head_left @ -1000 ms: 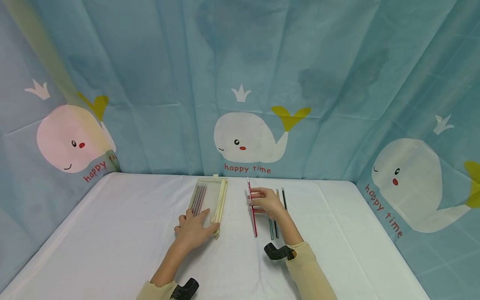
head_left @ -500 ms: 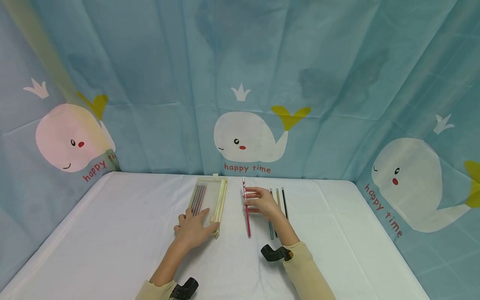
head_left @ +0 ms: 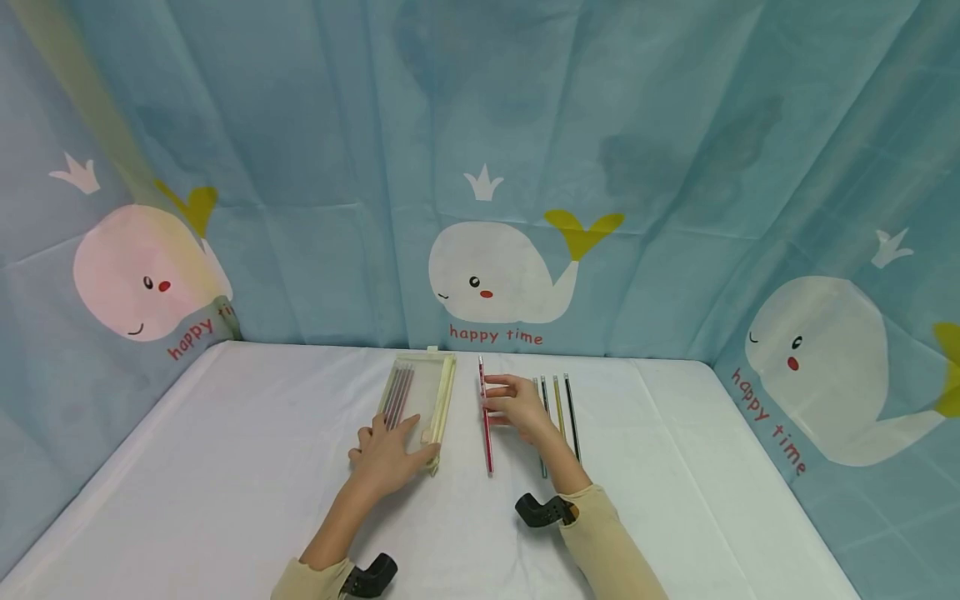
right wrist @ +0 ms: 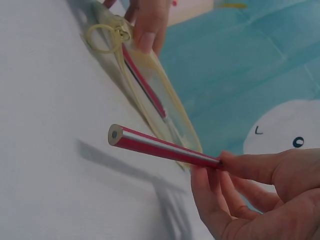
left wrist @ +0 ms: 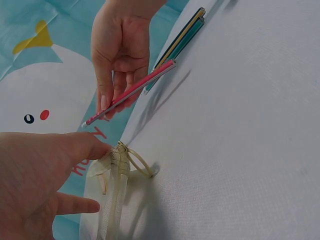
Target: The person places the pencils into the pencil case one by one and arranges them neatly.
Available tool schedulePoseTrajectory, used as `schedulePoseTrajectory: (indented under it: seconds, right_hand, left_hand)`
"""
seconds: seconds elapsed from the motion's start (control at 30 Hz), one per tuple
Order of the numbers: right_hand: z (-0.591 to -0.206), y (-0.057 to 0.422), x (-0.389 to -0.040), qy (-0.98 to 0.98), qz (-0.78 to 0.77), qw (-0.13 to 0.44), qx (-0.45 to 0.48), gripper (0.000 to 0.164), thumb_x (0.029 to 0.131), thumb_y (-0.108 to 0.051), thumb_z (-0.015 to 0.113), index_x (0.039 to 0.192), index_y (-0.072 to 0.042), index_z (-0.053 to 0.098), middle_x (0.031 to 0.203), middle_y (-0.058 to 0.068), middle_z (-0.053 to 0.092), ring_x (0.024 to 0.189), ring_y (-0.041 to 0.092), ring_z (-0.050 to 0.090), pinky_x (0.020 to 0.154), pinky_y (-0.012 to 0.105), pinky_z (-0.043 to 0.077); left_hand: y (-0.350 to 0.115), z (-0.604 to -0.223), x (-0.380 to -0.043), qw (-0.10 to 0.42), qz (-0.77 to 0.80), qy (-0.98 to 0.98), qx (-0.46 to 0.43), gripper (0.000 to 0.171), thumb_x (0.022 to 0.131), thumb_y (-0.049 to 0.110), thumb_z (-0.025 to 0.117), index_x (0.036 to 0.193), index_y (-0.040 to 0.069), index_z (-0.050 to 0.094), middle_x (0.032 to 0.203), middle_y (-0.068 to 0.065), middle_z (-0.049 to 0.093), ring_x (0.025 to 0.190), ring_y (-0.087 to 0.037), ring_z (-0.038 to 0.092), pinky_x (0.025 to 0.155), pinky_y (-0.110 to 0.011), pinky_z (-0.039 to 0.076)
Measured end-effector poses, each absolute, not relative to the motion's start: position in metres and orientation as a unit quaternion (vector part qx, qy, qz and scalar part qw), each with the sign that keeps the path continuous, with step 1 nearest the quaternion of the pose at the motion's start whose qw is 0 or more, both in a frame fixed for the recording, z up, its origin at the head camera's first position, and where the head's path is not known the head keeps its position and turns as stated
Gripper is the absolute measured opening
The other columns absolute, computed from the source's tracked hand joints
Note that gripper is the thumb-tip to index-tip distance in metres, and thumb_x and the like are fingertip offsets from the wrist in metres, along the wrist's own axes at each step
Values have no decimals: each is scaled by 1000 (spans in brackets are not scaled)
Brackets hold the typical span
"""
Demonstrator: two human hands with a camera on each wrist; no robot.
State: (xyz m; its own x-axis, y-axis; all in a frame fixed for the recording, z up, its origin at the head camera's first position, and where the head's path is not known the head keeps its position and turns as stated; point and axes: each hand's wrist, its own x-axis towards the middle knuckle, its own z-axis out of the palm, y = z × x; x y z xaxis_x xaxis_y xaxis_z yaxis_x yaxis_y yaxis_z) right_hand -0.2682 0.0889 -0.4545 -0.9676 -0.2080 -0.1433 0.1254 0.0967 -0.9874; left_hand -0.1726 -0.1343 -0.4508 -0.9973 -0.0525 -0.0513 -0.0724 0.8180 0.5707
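Observation:
A red pencil (head_left: 490, 454) with a silver stripe is pinched between the thumb and fingers of my right hand (head_left: 523, 410). In the right wrist view its flat, unsharpened end (right wrist: 115, 135) points away from the hand, above the white cloth. My left hand (head_left: 386, 465) rests spread over the near part of a translucent, pale-yellow zip pencil case (head_left: 427, 387), the thumb at the zipper edge. Several pencils (head_left: 398, 396) show along the case's left side. In the left wrist view, the zip end with its ring (left wrist: 140, 162) lies beside the left thumb.
Right of the right hand lie a black pencil (head_left: 572, 408), a yellow pencil (head_left: 558, 396) and green pencils (head_left: 543, 462), partly hidden by the wrist. A white cloth (head_left: 247, 467) covers the table. A blue whale-print curtain (head_left: 337, 267) stands behind it and at the sides.
My right hand has moved left with the red pencil, closer to the case, uncovering more of the pencils on the right. The left hand and the case have stayed in place.

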Motion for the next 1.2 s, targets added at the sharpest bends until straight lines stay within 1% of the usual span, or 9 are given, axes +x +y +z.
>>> schedulePoseTrajectory:
  seconds: [0.17, 0.27, 0.53, 0.67, 0.87, 1.07, 1.2]
  right_hand:
    - [-457, 84, -268, 731, -670, 123, -31, 41, 97, 5, 69, 138, 6, 63, 117, 23, 71, 85, 16, 72, 76, 38, 64]
    - [-458, 82, -267, 734, -668, 121, -32, 40, 98, 5, 68, 137, 7, 63, 116, 24, 72, 83, 15, 72, 74, 36, 64]
    - [-460, 73, -269, 746, -656, 113, -30, 39, 97, 3, 71, 136, 8, 64, 111, 22, 72, 82, 16, 73, 74, 36, 64]
    - [-460, 68, -270, 745, -657, 110, -35, 40, 96, 4, 72, 134, 10, 64, 109, 23, 72, 82, 15, 73, 74, 36, 64]
    - [-459, 63, -272, 745, -657, 109, -36, 39, 95, 4, 73, 133, 11, 65, 109, 24, 72, 82, 17, 74, 73, 35, 64]
    - [-459, 57, -274, 754, -648, 103, -38, 41, 96, 2, 74, 134, 11, 64, 112, 26, 72, 85, 23, 76, 73, 36, 64]
    - [-459, 54, -277, 756, -646, 102, -38, 40, 96, 1, 74, 134, 10, 65, 113, 25, 72, 83, 21, 76, 73, 35, 64]
  left_hand:
    - [-134, -450, -171, 21, 301, 953, -37, 72, 94, 47, 69, 150, 3, 57, 156, -47, 28, 138, -66, 30, 97, -79, 29]
    - [-133, -450, -169, 21, 304, 952, -38, 71, 95, 47, 69, 150, 3, 57, 156, -47, 28, 137, -66, 30, 97, -78, 30]
    - [-133, -453, -167, 6, 312, 950, -32, 70, 96, 47, 70, 149, 3, 58, 155, -46, 31, 136, -65, 32, 97, -78, 30]
    - [-133, -456, -166, 3, 313, 949, -34, 69, 96, 48, 69, 150, 5, 58, 157, -45, 29, 136, -64, 32, 97, -78, 30]
    - [-133, -459, -167, -3, 307, 951, -33, 67, 96, 48, 69, 148, 7, 60, 158, -44, 30, 134, -63, 35, 95, -77, 32]
    - [-134, -460, -168, -2, 309, 950, -35, 67, 97, 49, 67, 149, 7, 59, 158, -43, 29, 135, -62, 34, 96, -77, 31]
    - [-134, -459, -168, -3, 308, 951, -36, 66, 98, 49, 67, 149, 7, 59, 158, -43, 29, 136, -63, 33, 96, -78, 31]
